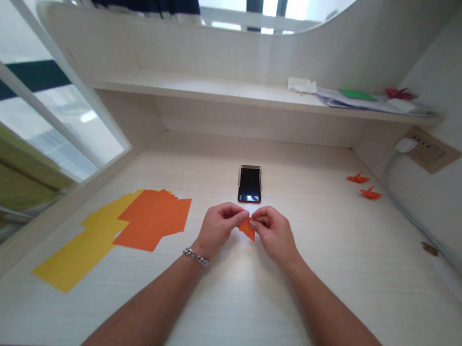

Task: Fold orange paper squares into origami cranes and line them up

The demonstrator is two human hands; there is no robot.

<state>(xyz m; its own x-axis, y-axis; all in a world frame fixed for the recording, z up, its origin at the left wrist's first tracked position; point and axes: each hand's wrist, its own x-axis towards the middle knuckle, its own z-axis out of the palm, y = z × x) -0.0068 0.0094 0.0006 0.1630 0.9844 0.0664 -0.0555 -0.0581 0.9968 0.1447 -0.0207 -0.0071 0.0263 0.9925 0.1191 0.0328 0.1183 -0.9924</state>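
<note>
Both my hands meet over the middle of the pale wooden desk (246, 300). My left hand (218, 226), with a metal bracelet at its wrist, pinches the left side of a small folded orange paper (247, 229). My right hand (275, 233) pinches its right side. The paper is held just above the desk, its lower point hanging down between my fingers. A phone (249, 187) stands propped just behind my hands.
A fanned stack of orange sheets (154, 219) lies to the left, overlapping yellow sheets (79, 252). Two folded orange paper figures (363, 185) sit at the far right. A shelf (221, 90) above holds papers, a green sheet and a dark red paper flower. A cable runs from a wall socket (428, 150).
</note>
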